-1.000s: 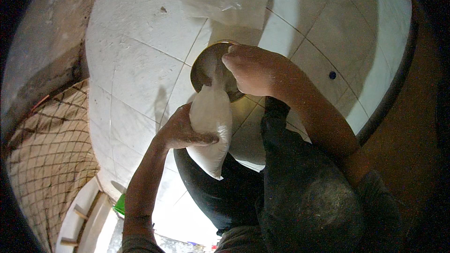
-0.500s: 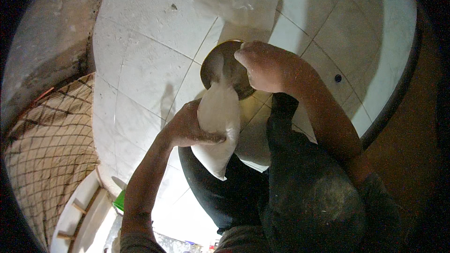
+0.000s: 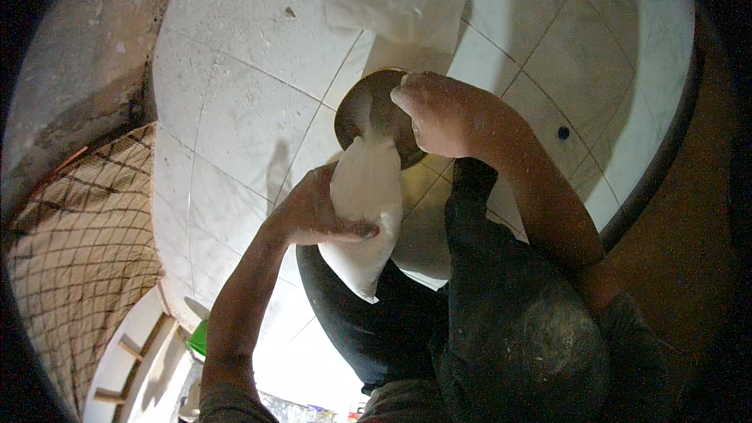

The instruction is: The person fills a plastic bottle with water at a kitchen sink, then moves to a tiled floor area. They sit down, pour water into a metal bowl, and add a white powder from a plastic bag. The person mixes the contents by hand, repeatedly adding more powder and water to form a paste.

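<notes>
My left hand is wrapped around a plump clear plastic bag of white powder, its thumb lying across the front. The bag's narrow upper end reaches into a round metal bowl, whose inside looks grey-brown. Closed at the bowl's upper right rim is my right hand, gripping the edge. Pale powder seems to show inside the bowl near the bag's mouth; the dim light blurs it. The bag's lower corner hangs above my dark trousers.
A large translucent plastic sack stands beyond the bowl on white floor tiles. A small dark round cap lies at right. Netting over a tan sack is at left, near a green object.
</notes>
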### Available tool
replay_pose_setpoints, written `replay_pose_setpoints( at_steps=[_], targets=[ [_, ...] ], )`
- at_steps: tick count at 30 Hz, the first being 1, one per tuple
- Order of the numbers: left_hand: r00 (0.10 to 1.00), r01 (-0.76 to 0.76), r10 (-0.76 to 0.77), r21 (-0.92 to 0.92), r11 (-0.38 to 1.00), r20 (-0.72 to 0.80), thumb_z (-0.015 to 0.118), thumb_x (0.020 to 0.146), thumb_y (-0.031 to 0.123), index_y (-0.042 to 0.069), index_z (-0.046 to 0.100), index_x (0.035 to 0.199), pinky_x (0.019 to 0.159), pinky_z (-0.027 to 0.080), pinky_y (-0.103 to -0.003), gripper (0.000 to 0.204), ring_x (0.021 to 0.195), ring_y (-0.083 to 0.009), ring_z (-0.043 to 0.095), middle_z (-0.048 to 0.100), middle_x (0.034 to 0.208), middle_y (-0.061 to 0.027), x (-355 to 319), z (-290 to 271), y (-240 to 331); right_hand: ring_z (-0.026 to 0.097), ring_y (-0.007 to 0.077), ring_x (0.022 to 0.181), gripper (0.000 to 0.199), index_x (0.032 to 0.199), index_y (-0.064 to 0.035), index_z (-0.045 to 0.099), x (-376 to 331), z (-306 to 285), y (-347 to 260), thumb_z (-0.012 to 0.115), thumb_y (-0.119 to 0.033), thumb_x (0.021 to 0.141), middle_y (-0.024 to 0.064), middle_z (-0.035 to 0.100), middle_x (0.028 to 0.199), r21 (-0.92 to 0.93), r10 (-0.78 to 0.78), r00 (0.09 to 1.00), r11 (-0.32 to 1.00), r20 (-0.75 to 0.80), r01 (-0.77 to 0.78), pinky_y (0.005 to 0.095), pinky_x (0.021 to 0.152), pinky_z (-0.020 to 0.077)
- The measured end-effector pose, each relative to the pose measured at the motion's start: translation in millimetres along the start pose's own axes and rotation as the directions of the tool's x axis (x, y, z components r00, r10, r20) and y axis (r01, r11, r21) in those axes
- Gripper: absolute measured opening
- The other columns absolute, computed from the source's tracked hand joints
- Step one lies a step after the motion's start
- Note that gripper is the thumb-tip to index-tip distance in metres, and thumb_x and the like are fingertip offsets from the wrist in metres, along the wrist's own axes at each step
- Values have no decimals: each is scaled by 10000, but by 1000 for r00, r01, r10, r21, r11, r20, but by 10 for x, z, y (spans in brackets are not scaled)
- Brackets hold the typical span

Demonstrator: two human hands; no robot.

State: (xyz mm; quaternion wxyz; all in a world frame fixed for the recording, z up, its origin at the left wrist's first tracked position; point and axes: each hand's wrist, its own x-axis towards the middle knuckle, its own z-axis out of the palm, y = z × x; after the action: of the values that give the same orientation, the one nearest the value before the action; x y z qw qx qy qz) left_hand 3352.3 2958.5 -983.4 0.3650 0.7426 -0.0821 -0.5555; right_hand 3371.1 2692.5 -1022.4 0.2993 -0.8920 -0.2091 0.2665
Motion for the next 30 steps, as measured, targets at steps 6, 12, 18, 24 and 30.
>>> replay_pose_setpoints(
  at_steps=[6,12,18,24,30],
  targets=[
    [1000,-28,27,24,999,7,955,575,359,10,500,1444,1091,511,-430,1041,1196,-318,665,679,1305,-183,-7,51,-17,614,424,1130,249,1062,40,581,-5,-34,-28,629,-2,821,259,626,1121,13,-6,999,1000,45,5,488,1023,493],
    [985,-103,117,110,989,-126,954,604,351,8,494,1451,1072,529,-436,1024,1202,-328,677,687,1292,-210,24,136,-101,614,416,1140,320,1143,54,589,-51,-15,-39,632,-5,832,255,624,1130,20,9,997,1000,81,-11,491,1035,491],
    [883,-313,371,229,922,-287,943,643,334,-21,480,1444,891,628,-415,991,993,-328,765,747,1125,-206,74,387,-438,619,386,1173,408,1248,75,585,-87,1,-7,644,-19,855,240,625,1180,43,6,995,999,103,-11,462,1058,493],
    [819,-318,444,357,878,-363,949,653,374,-29,535,1298,734,646,-411,867,833,-324,780,761,954,-187,205,477,-743,631,385,1164,409,1249,77,577,-82,-5,-11,651,-32,862,237,626,1217,48,13,995,999,97,-17,450,1054,504],
    [662,-326,613,571,753,-431,979,618,445,0,526,1224,699,629,-401,878,785,-307,764,743,934,-153,423,497,-1089,637,393,1141,371,1207,67,581,-72,24,7,654,-39,859,245,623,1162,41,-31,998,999,45,29,464,1026,515]
  ],
)
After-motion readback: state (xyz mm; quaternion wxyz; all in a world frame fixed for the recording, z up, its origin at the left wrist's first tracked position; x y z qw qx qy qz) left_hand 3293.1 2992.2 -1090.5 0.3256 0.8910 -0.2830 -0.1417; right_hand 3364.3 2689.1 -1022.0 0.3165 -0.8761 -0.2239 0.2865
